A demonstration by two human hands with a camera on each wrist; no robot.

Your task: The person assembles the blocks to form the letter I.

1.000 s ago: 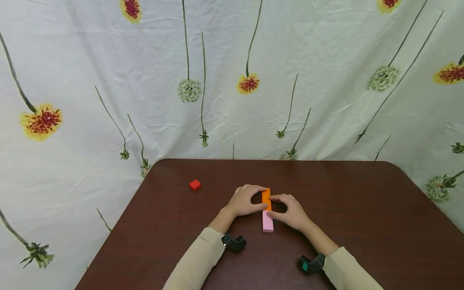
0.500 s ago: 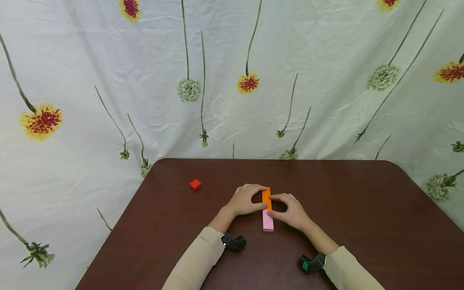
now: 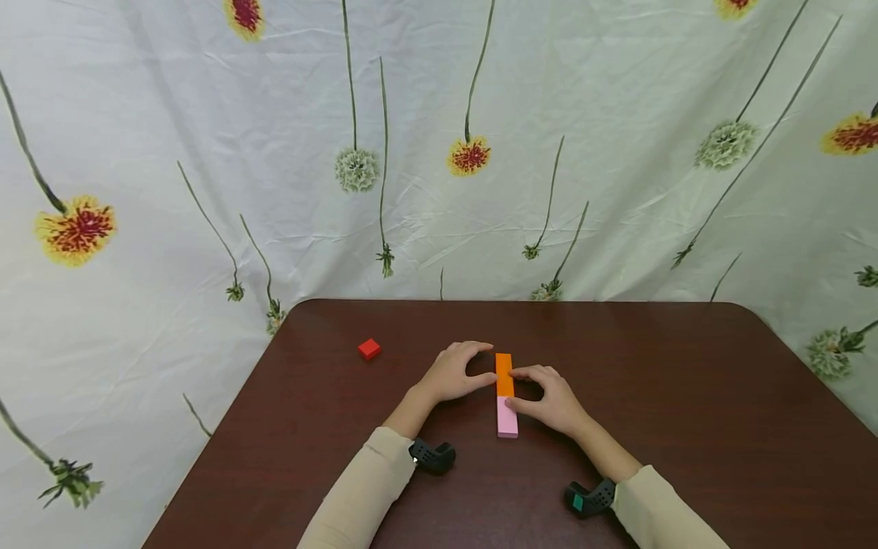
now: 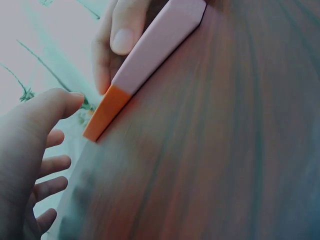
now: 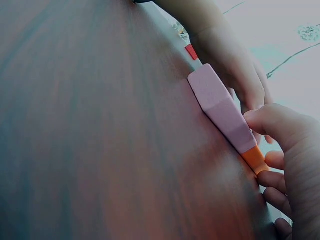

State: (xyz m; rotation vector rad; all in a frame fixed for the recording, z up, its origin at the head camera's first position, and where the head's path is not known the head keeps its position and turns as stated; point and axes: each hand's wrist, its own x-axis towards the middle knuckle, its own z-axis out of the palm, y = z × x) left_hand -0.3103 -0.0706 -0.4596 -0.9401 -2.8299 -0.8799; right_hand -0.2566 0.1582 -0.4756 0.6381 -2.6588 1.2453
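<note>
An orange block and a pink block lie end to end in one line on the table, the orange one farther away. To their left is my left hand, thumb and fingers spread and holding nothing; its thumb tip is close to the orange block's left side. My right hand rests against the right side of the pair, thumb on the pink block and index finger at the orange one. In the right wrist view, the thumb touches the long side of the pink block.
A small red block sits at the back left of the dark brown table. Behind the table's far edge hangs a white cloth printed with flowers. Each wrist wears a black band.
My left hand has let go of the orange block and drawn back a little to the left. The right hand and both blocks have stayed in place.
</note>
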